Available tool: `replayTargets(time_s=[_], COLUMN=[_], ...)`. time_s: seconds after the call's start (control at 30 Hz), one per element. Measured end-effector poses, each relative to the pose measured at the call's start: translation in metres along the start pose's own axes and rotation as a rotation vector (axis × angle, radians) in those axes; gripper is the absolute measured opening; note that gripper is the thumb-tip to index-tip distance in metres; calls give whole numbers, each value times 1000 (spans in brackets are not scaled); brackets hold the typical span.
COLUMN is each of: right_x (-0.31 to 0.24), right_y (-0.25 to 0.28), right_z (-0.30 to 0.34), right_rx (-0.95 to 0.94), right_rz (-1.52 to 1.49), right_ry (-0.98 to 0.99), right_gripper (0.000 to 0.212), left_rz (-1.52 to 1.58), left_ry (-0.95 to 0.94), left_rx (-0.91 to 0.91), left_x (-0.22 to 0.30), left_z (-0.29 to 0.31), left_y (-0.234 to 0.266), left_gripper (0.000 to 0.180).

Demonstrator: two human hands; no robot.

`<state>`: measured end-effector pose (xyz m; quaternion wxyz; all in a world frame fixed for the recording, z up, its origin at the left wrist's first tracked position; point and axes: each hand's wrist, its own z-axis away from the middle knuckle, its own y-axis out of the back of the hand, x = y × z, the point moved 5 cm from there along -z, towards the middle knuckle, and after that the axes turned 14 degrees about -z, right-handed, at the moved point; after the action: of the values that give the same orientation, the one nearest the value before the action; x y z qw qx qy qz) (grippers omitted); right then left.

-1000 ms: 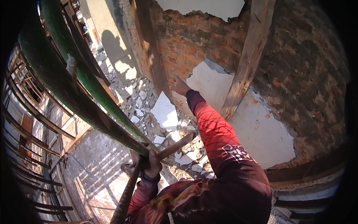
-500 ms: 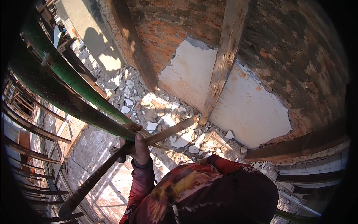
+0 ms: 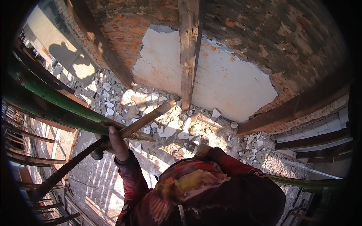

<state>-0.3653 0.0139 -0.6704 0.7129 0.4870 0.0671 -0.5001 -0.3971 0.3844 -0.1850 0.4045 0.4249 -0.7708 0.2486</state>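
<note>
My left hand (image 3: 119, 146) is closed around a wooden pole (image 3: 149, 119), at the spot where it crosses a green bamboo pole (image 3: 71, 109). The thumb points up along the wood, and some fingers reach over the bamboo. A dark rounded lump (image 3: 98, 153) shows beside this hand; its kind is unclear. In front of my chest, my right hand (image 3: 202, 151) has its fingers curled, with a small dark rounded thing (image 3: 204, 140) at their far side. Most of what that hand may hold is hidden.
Broken plaster and rubble (image 3: 169, 128) lie along the wall's foot. Ahead stands a brick wall (image 3: 120, 34) with remaining white plaster (image 3: 230, 79) and a wooden post (image 3: 188, 52). Several dark beams (image 3: 316, 139) run at the right. Another green pole (image 3: 305, 183) passes at lower right.
The view has turned, so the wall, post and poles sit further left. My right hand has come clearly into sight. My left hand keeps its grip at the crossing of the poles.
</note>
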Motion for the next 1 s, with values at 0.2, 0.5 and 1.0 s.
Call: replayTargets(time_s=[0.2, 0.5, 1.0], right_x=[-86, -4, 92], right_y=[100, 22, -184], right_z=[102, 127, 299], right_rx=[259, 382, 583], right_rz=[-141, -721, -869], right_ry=[-229, -346, -780], right_gripper=[27, 34, 37], left_rz=[39, 92, 66], left_ry=[17, -14, 3], left_rx=[-15, -57, 102], left_x=[4, 10, -12], left_z=[1, -4, -9], left_y=[1, -4, 12], left_gripper=[31, 20, 24])
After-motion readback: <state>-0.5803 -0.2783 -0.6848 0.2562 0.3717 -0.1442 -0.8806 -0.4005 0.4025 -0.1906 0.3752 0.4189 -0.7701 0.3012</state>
